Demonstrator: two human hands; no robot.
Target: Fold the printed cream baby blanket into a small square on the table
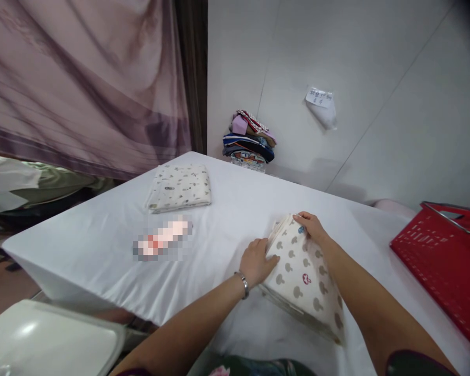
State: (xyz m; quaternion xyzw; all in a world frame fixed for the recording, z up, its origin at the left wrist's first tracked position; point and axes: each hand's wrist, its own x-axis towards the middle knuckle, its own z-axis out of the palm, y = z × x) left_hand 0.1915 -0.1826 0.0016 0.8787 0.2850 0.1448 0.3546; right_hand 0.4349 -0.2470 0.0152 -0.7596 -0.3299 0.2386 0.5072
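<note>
Left fingers [258, 245] and right fingers [306, 215] pinch a thick, folded mushroom-print cloth [301, 277] over wrinkled white fabric [235, 209].

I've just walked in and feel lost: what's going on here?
A person's left hand and right hand hold a mushroom-print cloth, folded, by its edges at a white-draped table. Another folded cloth lies farther off to the left, and a red basket is at the right.

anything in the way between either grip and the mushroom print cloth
Nothing visible: the left grip and right grip both touch the mushroom-print cloth. The other folded cloth lies well apart from them.
</note>
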